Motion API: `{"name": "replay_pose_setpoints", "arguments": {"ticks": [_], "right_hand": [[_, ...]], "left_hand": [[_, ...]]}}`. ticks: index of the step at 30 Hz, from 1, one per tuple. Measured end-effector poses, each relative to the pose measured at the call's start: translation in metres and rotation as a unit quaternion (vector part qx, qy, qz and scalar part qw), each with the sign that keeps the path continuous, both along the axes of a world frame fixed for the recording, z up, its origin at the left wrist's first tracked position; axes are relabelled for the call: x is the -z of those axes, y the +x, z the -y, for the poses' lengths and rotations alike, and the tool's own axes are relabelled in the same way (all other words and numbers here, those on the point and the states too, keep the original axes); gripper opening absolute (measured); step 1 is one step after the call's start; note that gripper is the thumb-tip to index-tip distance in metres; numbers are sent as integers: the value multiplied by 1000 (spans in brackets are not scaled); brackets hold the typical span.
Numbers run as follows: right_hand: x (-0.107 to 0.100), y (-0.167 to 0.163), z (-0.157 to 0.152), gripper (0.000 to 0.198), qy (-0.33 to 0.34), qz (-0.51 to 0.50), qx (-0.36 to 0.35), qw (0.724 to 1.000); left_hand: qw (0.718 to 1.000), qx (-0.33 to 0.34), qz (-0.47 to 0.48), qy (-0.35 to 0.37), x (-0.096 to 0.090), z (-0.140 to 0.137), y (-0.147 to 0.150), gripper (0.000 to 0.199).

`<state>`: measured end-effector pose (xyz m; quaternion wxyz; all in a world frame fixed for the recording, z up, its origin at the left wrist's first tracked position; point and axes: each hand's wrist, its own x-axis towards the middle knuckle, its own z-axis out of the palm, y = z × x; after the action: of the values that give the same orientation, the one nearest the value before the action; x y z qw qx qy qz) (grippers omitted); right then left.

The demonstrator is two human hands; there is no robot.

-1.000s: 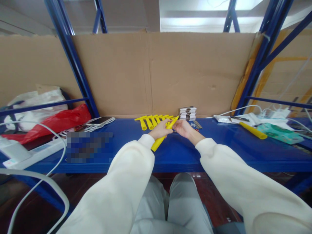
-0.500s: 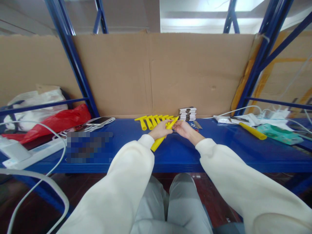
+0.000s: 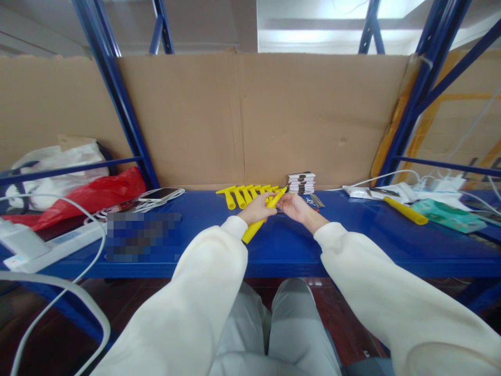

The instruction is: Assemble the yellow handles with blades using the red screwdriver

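A yellow T-shaped scraper (image 3: 253, 230) is wrapped in the fingers of my left hand (image 3: 257, 209). Its round handle points down toward the table's front edge, and its flat head (image 3: 278, 196) slants up to the right. Close against the right side of that head, my right hand (image 3: 295, 207) has its fingers bent together; whatever they hold is hidden. Behind my left hand lies a row of several like yellow scrapers (image 3: 230, 200), heads to the back. A stack of small white and dark packs (image 3: 301, 184) stands just beyond my right hand.
The blue table (image 3: 352, 240) meets a cardboard panel (image 3: 293, 115) at the back. At right lie another yellow handle (image 3: 406, 211) and a green packet (image 3: 448, 214). At left are a phone (image 3: 160, 194), a power strip (image 3: 58, 245), a red bag (image 3: 90, 198) and loose white cables.
Hardly anything differs. Both hands stay at the scraper in the same place, with only slight finger movement in my right hand.
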<state>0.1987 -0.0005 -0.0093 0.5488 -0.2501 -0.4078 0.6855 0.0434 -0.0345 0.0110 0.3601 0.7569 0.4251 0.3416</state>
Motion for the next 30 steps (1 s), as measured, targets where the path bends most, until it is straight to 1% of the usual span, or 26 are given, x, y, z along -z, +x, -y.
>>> {"name": "replay_pose_setpoints", "arguments": {"ticks": [2, 5, 12, 17, 20, 23, 27, 30], "right_hand": [[0, 0, 0, 36, 10, -1, -5, 1000], [-1, -1, 0, 38, 14, 4, 5, 1000], [-2, -3, 2, 35, 16, 10, 28, 999], [4, -2, -1, 49, 39, 19, 28, 999], [7, 1, -5, 51, 22, 27, 7, 999], [10, 4, -9, 46, -4, 25, -2, 1000], [11, 8, -13, 30, -53, 24, 23, 998], [6, 16, -15, 25, -80, 29, 59, 995]], "left_hand": [[1000, 2, -4, 3, 0, 0, 0, 75], [1000, 8, -9, 4, 0, 0, 0, 75], [1000, 15, -1, 7, -2, 4, 1, 75], [1000, 13, 22, -9, -1, 2, 2, 75], [999, 21, 25, -15, 1, -1, 1, 77], [999, 23, 30, -23, 1, -2, -1, 77], [999, 12, 43, -32, 0, -1, -2, 74], [998, -13, 46, -36, 1, -2, -4, 74]]}}
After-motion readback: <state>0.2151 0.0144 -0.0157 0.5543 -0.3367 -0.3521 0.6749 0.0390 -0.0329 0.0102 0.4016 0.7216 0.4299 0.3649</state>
